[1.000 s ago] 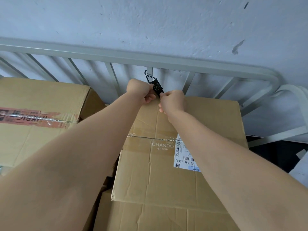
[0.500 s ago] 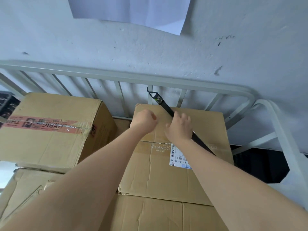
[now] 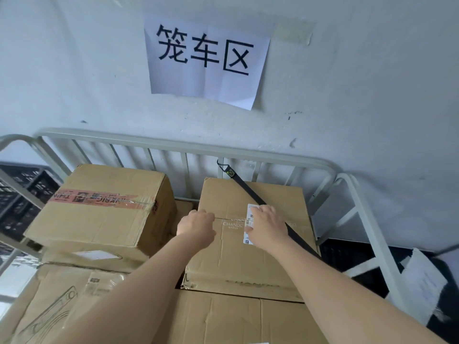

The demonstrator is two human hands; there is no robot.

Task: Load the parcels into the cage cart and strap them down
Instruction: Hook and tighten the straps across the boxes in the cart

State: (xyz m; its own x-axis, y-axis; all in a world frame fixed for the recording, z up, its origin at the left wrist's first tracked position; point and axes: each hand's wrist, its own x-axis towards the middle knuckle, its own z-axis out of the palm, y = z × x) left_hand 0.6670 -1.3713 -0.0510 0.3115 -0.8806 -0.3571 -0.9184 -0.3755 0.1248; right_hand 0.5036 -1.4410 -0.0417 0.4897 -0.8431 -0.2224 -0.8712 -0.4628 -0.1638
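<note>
Grip unclear: R hand (image 3: 265, 225) palm-down over strap (image 3: 248, 192), L hand (image 3: 196, 225) fisted empty on box (image 3: 248, 256)

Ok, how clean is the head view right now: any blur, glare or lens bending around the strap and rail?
Head view: the light is soft and even, with no glare and only faint shadows; the wide lens bows the rail at its corners; the sign, strap and hook are sharp; the crates at the left edge are smeared; the right hand hides part of the strap.
</note>
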